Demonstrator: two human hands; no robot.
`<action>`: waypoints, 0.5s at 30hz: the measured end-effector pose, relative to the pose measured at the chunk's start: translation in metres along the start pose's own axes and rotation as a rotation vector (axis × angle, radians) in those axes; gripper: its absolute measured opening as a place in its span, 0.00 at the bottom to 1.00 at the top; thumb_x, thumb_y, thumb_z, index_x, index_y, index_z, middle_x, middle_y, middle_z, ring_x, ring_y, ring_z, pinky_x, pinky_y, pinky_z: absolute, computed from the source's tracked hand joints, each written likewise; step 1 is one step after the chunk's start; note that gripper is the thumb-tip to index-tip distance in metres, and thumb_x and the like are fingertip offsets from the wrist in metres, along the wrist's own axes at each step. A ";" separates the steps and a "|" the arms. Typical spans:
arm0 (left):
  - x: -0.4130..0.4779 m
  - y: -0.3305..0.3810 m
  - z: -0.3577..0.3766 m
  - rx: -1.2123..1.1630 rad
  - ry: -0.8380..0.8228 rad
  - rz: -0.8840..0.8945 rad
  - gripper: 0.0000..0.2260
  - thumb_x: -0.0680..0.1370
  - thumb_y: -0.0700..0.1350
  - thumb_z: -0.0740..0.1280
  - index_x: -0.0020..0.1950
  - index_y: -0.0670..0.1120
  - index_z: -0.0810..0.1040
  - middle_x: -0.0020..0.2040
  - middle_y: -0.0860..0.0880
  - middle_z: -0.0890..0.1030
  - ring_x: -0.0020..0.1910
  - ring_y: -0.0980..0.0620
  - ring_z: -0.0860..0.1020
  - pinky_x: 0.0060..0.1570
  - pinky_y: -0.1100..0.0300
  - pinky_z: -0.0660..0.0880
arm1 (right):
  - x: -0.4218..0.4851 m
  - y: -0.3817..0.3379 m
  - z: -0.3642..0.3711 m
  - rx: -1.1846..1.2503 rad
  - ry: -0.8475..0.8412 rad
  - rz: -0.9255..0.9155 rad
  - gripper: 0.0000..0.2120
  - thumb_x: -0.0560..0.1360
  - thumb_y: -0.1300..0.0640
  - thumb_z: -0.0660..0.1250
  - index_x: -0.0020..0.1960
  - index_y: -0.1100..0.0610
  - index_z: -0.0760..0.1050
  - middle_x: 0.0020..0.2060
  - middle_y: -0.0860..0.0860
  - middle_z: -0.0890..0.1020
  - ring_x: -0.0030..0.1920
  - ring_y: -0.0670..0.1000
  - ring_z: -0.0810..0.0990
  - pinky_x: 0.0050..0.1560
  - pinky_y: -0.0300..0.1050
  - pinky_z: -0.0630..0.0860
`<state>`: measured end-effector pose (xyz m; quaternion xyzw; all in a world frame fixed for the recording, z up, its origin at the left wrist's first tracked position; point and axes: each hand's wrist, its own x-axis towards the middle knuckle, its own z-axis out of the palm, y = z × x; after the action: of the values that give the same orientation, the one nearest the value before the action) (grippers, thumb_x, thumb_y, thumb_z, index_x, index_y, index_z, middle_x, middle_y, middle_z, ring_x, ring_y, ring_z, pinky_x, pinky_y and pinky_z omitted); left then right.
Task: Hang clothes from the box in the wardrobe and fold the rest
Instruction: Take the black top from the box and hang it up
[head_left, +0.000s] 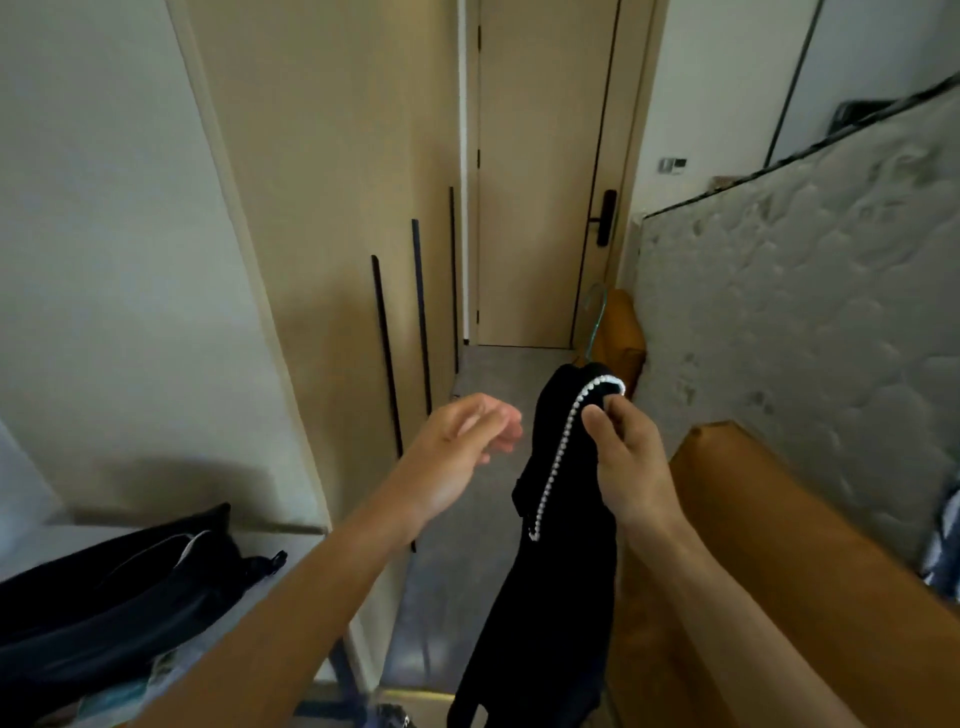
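Here, right hand (628, 457) pinching black garment (561, 597) with pearl trim (557, 460), left hand (462, 452) loosely curled, holding nothing.

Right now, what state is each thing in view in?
black garment, hanging from the right hand, which pinches its top.
left hand, empty, fingers relaxed.
hanger hook, sticking up above the garment.
wardrobe doors, closed.
room door, closed.
mattress, stood on edge.

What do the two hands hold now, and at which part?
The right hand pinches the black garment at its top end, beside the pearl trim. The left hand holds nothing.
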<state>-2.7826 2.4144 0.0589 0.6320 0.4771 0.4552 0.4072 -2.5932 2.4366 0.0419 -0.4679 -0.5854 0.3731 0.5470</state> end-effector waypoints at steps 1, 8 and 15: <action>0.022 -0.007 -0.001 -0.001 -0.021 -0.003 0.12 0.81 0.53 0.60 0.52 0.50 0.81 0.50 0.50 0.85 0.49 0.54 0.82 0.55 0.49 0.75 | 0.019 0.009 0.006 0.005 0.013 -0.001 0.15 0.83 0.56 0.61 0.39 0.61 0.66 0.29 0.50 0.67 0.29 0.48 0.66 0.30 0.42 0.63; 0.190 -0.054 -0.019 0.033 -0.054 0.025 0.12 0.84 0.50 0.59 0.55 0.48 0.81 0.51 0.50 0.85 0.51 0.52 0.82 0.58 0.48 0.75 | 0.180 0.072 0.035 -0.002 0.028 -0.077 0.18 0.82 0.61 0.61 0.35 0.53 0.62 0.23 0.41 0.66 0.25 0.40 0.64 0.28 0.33 0.61; 0.366 -0.089 -0.047 -0.010 0.029 0.002 0.15 0.79 0.54 0.60 0.54 0.48 0.81 0.49 0.51 0.85 0.50 0.52 0.82 0.56 0.51 0.75 | 0.342 0.103 0.040 -0.059 -0.102 -0.122 0.15 0.82 0.58 0.62 0.37 0.57 0.67 0.28 0.43 0.69 0.30 0.42 0.68 0.32 0.41 0.66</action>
<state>-2.8008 2.7932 0.0550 0.6239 0.4800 0.4669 0.4029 -2.6058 2.7963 0.0387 -0.4277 -0.6507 0.3452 0.5240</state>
